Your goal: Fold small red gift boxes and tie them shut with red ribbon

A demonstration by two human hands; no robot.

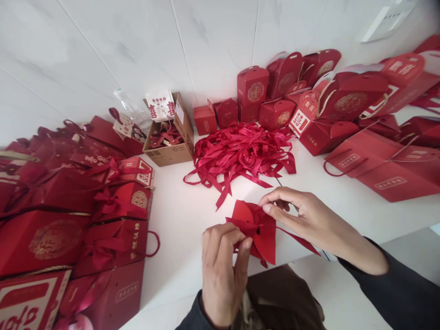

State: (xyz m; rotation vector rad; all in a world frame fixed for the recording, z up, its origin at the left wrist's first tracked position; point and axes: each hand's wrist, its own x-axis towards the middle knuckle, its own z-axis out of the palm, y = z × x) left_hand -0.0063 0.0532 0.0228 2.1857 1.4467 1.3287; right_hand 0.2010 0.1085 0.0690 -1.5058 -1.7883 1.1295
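Red ribbon (252,228) over red box (268,247), left hand (223,259) curled, right hand (304,211) arched, both pinching ribbon

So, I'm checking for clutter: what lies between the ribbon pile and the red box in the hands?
The head view shows white tabletop, loose ribbon ends trailing from the ribbon pile, and, near the red box, part of the right hand.

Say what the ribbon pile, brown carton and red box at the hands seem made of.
Ribbon pile: probably satin, glossy, with sheen along limp loops.
Brown carton: likely cardboard, matte, thin-walled.
Red box: apparently card, smooth, with curved flaps; coating unclear.
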